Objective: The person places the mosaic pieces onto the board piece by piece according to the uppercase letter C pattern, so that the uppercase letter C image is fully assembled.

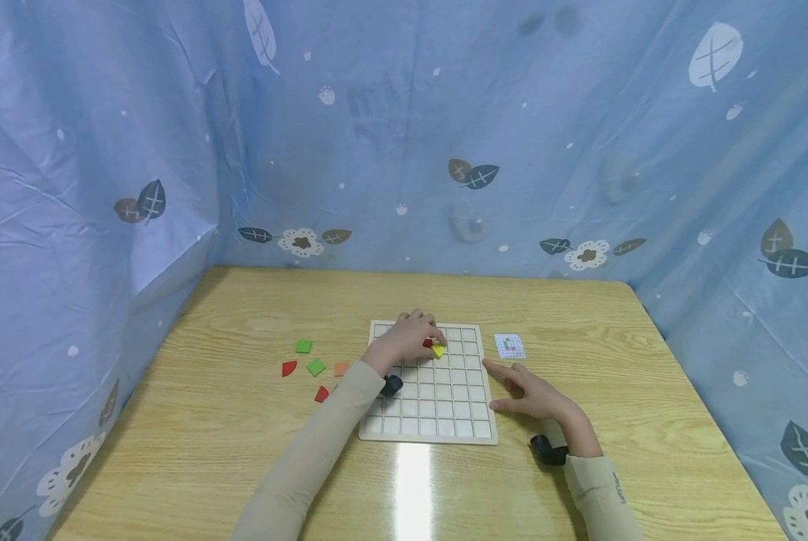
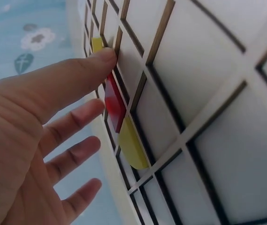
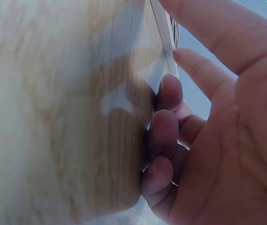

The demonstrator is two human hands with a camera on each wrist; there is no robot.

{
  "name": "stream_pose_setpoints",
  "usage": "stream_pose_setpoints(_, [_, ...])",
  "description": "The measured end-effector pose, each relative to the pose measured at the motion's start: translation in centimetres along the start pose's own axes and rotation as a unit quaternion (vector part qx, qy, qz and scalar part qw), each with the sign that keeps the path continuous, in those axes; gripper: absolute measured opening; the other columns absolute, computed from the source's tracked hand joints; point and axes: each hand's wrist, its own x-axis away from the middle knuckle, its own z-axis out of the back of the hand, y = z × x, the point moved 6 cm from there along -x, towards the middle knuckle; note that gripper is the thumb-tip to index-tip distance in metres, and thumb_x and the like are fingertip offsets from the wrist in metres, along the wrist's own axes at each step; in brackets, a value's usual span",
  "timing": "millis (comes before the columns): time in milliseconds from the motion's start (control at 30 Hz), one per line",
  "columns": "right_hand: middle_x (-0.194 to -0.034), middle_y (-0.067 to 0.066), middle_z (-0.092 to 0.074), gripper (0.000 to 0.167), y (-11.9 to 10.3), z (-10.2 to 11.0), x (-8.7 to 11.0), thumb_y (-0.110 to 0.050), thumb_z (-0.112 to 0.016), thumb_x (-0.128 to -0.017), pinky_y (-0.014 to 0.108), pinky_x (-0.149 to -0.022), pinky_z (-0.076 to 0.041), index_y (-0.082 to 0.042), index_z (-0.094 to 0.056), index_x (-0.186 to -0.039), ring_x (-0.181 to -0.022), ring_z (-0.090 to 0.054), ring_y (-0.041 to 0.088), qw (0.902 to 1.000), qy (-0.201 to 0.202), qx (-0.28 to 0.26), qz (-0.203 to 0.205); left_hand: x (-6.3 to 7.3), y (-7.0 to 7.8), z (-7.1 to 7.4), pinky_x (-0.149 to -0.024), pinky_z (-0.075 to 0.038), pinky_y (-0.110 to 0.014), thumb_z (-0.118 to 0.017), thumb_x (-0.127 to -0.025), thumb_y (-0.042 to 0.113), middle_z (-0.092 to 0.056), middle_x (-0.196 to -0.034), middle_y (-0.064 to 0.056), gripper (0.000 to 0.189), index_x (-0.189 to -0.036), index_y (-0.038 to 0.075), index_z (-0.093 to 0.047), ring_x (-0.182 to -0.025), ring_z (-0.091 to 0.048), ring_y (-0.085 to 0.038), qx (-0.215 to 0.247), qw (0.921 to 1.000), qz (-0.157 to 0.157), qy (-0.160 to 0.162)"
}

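Note:
My left hand reaches over the white gridded board, its index finger and thumb at a yellow tile that they appear to pinch. Beside that tile is a red tile, and a second yellow tile with a rounded edge adjoins the red one. The index fingertip is hidden behind the thumb in the left wrist view. My right hand rests at the board's right edge. Its index finger and thumb stretch out to touch the rim, while the other fingers bend loosely on the table.
Left of the board lie green squares, red quarter-round tiles and an orange tile, partly near my left sleeve. A small pattern card lies right of the board. A blue curtain surrounds the wooden table.

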Motion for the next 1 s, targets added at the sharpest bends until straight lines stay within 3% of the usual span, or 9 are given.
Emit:
stream_pose_setpoints(200, [-0.081,0.005,-0.038,0.074,0.00,0.16,-0.07,-0.032,-0.069,-0.083,0.022,-0.059,-0.029,-0.009,-0.034,-0.143,-0.069,-0.030,0.012,1.0000,0.002,-0.001,0.001,-0.06,-0.15,0.44,-0.101,-0.030,-0.047,-0.067,-0.082,0.039,-0.051,-0.123,0.000,0.030,-0.110,0.029,-0.066,-0.115,-0.040,-0.021,-0.004,1.0000,0.005,0.002])
stream_pose_setpoints(700, [-0.080,0.005,-0.038,0.074,-0.06,0.13,-0.06,-0.031,-0.069,-0.082,0.022,-0.058,-0.029,-0.007,-0.035,-0.143,-0.067,-0.030,0.010,0.9999,0.006,0.002,0.009,-0.14,-0.59,0.04,-0.088,-0.033,-0.042,-0.072,-0.074,0.047,-0.054,-0.101,0.006,0.030,-0.096,0.028,-0.068,-0.092,-0.040,-0.016,0.010,0.9962,0.034,0.080])
stream_pose_setpoints(1000, [-0.081,0.005,-0.038,0.074,-0.14,0.07,-0.04,-0.031,-0.069,-0.082,0.022,-0.059,-0.029,-0.008,-0.034,-0.143,-0.068,-0.030,0.011,1.0000,0.006,0.001,0.004,0.17,-0.54,0.19,-0.086,-0.034,-0.040,-0.072,-0.074,0.048,-0.054,-0.099,0.007,0.031,-0.097,0.029,-0.068,-0.092,-0.041,-0.015,0.006,0.9951,0.042,0.089])
